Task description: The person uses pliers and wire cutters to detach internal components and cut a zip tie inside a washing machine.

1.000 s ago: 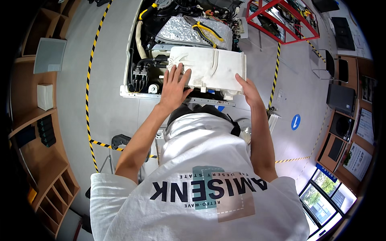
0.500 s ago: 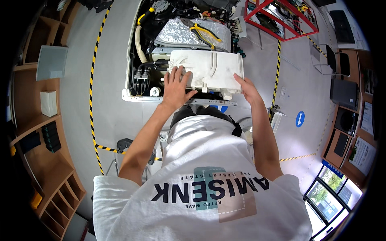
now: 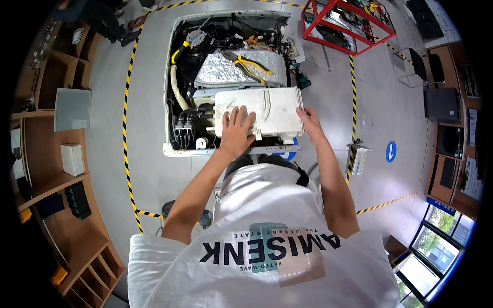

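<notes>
A white plastic box-shaped housing (image 3: 282,110) lies at the near side of an opened appliance cabinet (image 3: 168,87). My left hand (image 3: 236,131) rests on its near left part, fingers spread. At the right edge, my right hand (image 3: 311,124) grips the housing, thumb on top and the other fingers partly hidden. Dark hoses (image 3: 197,111) run to its left side, beside a cluster of connectors (image 3: 184,132). Beyond it, yellow-and-black pliers (image 3: 246,65) lie on a silver foil-covered part (image 3: 215,69). A yellow-handled tool (image 3: 179,52) sits farther left.
The cabinet's metal front rail (image 3: 231,151) runs close to my body. A dark teal power tool (image 3: 303,79) is just right of the cabinet. A red metal frame (image 3: 334,46) stands at the far right, wooden shelves (image 3: 69,136) at left. Another person's legs (image 3: 110,23) show at far left.
The view has shifted, so the cabinet appears lower. My left hand has slid rightward across the housing, while my right hand stays at its right edge.
</notes>
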Action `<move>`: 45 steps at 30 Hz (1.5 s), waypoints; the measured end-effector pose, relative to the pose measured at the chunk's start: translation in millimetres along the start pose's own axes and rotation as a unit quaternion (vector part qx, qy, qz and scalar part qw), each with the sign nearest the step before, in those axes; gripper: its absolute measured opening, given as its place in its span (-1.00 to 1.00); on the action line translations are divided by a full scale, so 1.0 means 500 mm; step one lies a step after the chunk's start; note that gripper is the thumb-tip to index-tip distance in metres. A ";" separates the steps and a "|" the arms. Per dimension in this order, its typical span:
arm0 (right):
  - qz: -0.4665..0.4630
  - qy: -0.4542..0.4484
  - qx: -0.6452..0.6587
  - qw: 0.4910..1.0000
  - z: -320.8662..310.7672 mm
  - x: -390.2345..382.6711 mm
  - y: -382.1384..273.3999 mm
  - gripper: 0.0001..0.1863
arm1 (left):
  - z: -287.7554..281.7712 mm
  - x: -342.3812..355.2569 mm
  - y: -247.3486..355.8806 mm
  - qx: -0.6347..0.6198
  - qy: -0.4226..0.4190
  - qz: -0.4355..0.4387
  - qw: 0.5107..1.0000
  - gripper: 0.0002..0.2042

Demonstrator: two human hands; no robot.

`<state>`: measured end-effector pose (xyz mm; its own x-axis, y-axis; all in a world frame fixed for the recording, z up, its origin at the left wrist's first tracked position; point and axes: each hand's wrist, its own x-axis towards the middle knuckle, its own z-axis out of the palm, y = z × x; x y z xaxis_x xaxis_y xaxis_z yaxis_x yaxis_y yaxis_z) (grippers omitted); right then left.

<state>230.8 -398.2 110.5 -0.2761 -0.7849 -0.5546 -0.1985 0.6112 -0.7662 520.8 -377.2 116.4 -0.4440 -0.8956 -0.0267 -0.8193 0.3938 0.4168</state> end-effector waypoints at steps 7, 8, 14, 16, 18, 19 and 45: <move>-0.371 0.089 -0.339 0.860 0.128 0.092 -0.146 -0.32 | 0.016 -0.003 -0.001 0.016 -0.015 -0.004 1.000 -0.16; -0.363 0.057 -0.360 0.858 0.153 0.103 -0.172 -0.31 | 0.016 -0.003 -0.001 0.012 -0.014 -0.007 1.000 -0.17; -0.317 -0.001 -0.499 0.806 0.269 0.126 -0.236 -0.38 | 0.012 0.001 0.000 -0.025 -0.023 -0.022 0.999 -0.19; -0.324 0.006 -0.506 0.799 0.281 0.134 -0.229 -0.43 | 0.007 0.002 -0.003 -0.020 -0.034 -0.019 0.999 -0.20; -0.361 0.036 -0.501 0.786 0.288 0.147 -0.221 -0.49 | 0.000 0.004 -0.008 -0.028 -0.081 -0.025 0.996 -0.17; -0.363 0.037 -0.503 0.783 0.292 0.153 -0.217 -0.49 | -0.004 0.007 -0.012 -0.019 -0.103 -0.026 0.994 -0.16; 0.159 -0.569 0.095 0.801 -0.304 0.274 -0.038 -0.42 | 0.168 0.107 0.515 -0.256 0.391 -0.449 0.761 -0.80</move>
<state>53.6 -501.9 98.5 0.7738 -0.2424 -0.5852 -0.1118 0.8571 -0.5029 255.7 -306.4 145.8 0.7286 -0.6835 -0.0443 -0.3262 -0.4032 0.8550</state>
